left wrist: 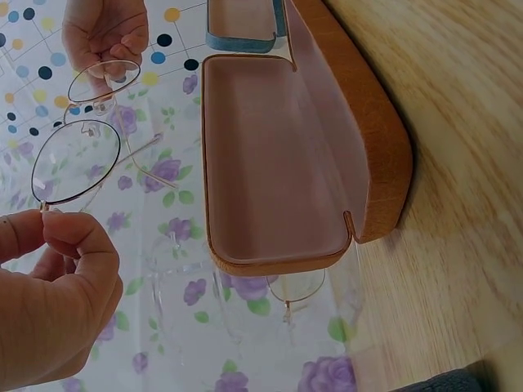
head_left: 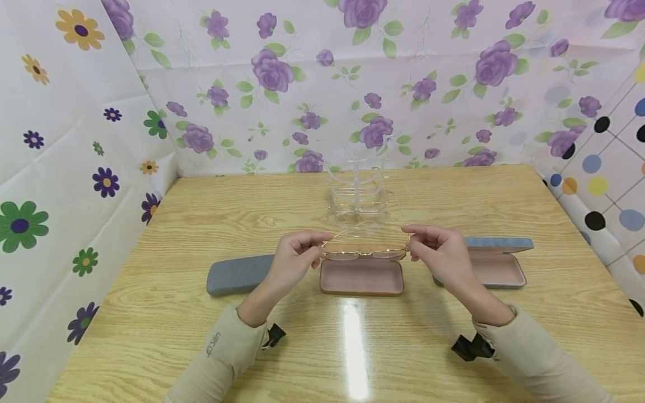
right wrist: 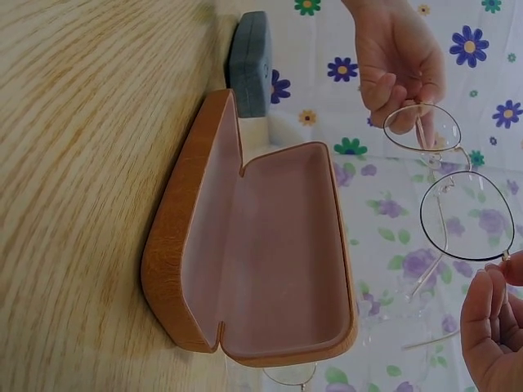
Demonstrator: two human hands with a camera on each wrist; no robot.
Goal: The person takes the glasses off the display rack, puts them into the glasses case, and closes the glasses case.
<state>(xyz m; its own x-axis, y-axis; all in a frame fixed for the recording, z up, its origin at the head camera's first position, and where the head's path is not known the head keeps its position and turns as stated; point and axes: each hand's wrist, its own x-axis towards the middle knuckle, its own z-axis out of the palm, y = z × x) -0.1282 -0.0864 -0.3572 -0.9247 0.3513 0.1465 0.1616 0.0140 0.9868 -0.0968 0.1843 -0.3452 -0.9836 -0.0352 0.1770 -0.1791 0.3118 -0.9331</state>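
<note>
Glasses (head_left: 365,254): up in the air near the lid (head_left: 361,247) of the open brown case (head_left: 361,277), arms pointing to the far side, not folded flat.
Left grip (head_left: 297,256): I had finger and thumb pinched down on the frame's left end.
Right grip (head_left: 442,253): same deal, right end.
Casing them: looked like the bit just before that to me; I'd say the next move called for folding both arms, then lowering without snagging the lid.
Wrist cams: gave me dark lens rims, a gap off the case, and a second pair (left wrist: 297,283) peeking past it.
Head cam: showed the whole clear stand (head_left: 356,190) farther back on the tabletop (head_left: 151,336), mostly hidden at wrist level.
</note>
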